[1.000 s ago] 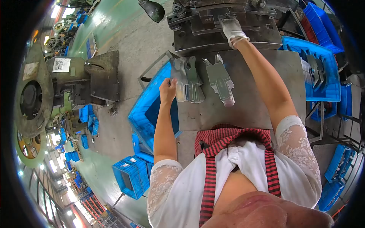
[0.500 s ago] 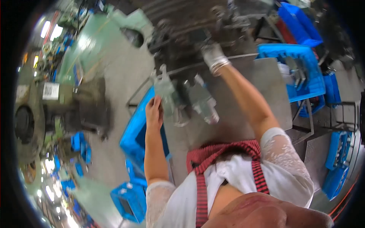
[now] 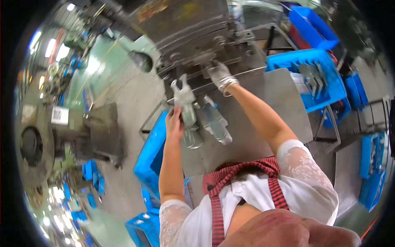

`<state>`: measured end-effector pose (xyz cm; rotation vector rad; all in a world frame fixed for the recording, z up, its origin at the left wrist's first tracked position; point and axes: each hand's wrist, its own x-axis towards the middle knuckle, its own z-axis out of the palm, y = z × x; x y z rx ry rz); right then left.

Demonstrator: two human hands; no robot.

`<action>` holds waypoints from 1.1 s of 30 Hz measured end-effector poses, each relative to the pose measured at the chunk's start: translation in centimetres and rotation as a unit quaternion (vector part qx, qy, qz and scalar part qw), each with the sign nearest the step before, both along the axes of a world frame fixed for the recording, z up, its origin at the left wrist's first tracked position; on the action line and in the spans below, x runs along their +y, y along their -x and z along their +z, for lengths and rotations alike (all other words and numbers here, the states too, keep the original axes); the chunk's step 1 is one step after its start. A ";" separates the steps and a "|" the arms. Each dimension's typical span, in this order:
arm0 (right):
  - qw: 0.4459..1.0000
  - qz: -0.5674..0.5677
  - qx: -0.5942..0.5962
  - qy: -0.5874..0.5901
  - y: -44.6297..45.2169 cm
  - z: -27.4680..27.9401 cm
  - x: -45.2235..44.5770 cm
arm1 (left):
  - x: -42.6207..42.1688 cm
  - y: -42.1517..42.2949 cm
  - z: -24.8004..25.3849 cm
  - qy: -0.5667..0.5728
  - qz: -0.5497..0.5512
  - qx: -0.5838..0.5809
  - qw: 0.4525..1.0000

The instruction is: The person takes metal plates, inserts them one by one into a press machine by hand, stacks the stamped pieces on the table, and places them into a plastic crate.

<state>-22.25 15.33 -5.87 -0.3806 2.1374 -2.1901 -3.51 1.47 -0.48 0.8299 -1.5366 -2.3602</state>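
Head camera view: a grey sheet-metal table (image 3: pixel 255 107) stands before the wearer, its far edge against a dark steel press (image 3: pixel 187 31). The workshop floor around it is grey concrete (image 3: pixel 135 92) near the table and glossy green (image 3: pixel 96 66) farther off. To the left stands a bulky, drab machine (image 3: pixel 70 131) bearing a white label with a square code (image 3: pixel 60 115).

Beyond the table's right side, an open light-blue plastic crate (image 3: pixel 290 57) holds flat grey metal pieces (image 3: pixel 314 80), some standing on edge. Behind it sits a deeper-blue bin (image 3: pixel 319 31). Another blue plastic crate (image 3: pixel 144 162) sits low by the table's left edge; its contents cannot be made out.

The bare left hand (image 3: pixel 174 122) pinches the side of a forked, flat grey metal part (image 3: pixel 185 99) over the table's left side. A second grey metal plate (image 3: pixel 217 123) lies just beside it on the table. The right hand (image 3: pixel 220 75), in a white glove, reaches to the press's lower steel block; whether its fingers grip anything cannot be told.
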 end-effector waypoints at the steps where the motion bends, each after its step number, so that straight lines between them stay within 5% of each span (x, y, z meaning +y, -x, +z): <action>1: 0.990 -0.053 0.080 -0.108 -2.5 3.8 1.6 | -1.0 0.1 -1.7 0.014 0.002 0.014 1.000; 3: 0.888 0.029 0.272 -0.371 0.4 -1.9 1.5 | -0.7 0.2 -0.7 0.045 -0.023 0.018 0.999; 5: 0.981 0.094 0.089 -0.147 -8.9 2.4 4.5 | 0.1 1.1 1.2 0.078 0.023 -0.007 0.997; 6: 0.974 0.160 -0.079 0.140 -11.6 -0.7 4.5 | 0.0 1.6 0.7 0.082 0.002 0.004 0.997; 8: 0.975 0.173 0.072 -0.122 -15.2 -2.9 6.6 | 0.5 3.6 -0.1 0.084 -0.036 0.018 0.996; 11: 0.816 0.232 0.040 -0.528 -15.8 4.4 8.2 | 2.6 8.1 -0.6 0.078 -0.082 0.039 0.993; 13: 0.860 0.143 0.096 -0.480 -12.6 3.7 8.8 | 3.6 11.0 -0.5 0.068 -0.094 0.046 0.992; 16: 0.972 -0.043 0.140 -0.184 -5.5 1.7 5.3 | 3.9 15.1 -1.0 0.076 -0.061 0.037 0.995; 18: 0.993 -0.028 0.049 -0.106 -3.7 4.6 2.2 | 3.4 17.1 -2.0 0.119 -0.017 0.027 0.992; 21: 0.818 -0.006 0.354 -0.453 -0.2 2.7 0.7 | 3.3 17.6 -1.7 0.162 -0.001 -0.015 0.987; 22: 0.821 -0.013 0.346 -0.454 0.0 2.5 0.5 | 2.9 16.8 -1.3 0.178 -0.049 -0.027 0.982; 25: 0.811 -0.025 0.344 -0.473 0.0 1.9 0.6 | 0.2 11.9 -1.1 0.520 -0.066 -0.047 0.850; 27: 0.780 -0.032 0.371 -0.502 0.4 1.6 0.5 | -1.4 5.8 -1.4 0.724 -0.017 -0.081 0.685; 28: 0.908 -0.034 0.249 -0.334 1.8 -1.0 -0.3 | -3.3 2.9 -3.0 0.771 -0.018 -0.101 0.628; 29: 0.869 -0.037 0.310 -0.384 1.7 -1.0 0.0 | -5.3 -0.1 -5.5 0.813 -0.020 -0.122 0.568; 31: 0.768 -0.043 0.431 -0.472 1.5 0.0 0.3 | -7.9 -4.6 -9.0 0.587 -0.259 -0.361 0.677; 32: 0.812 -0.046 0.364 -0.454 1.1 0.4 0.0 | -7.4 -5.8 -8.2 0.580 -0.243 -0.356 0.691; 33: 0.794 -0.030 0.356 -0.493 1.0 0.9 0.0 | -6.5 -6.7 -7.3 0.574 -0.229 -0.349 0.705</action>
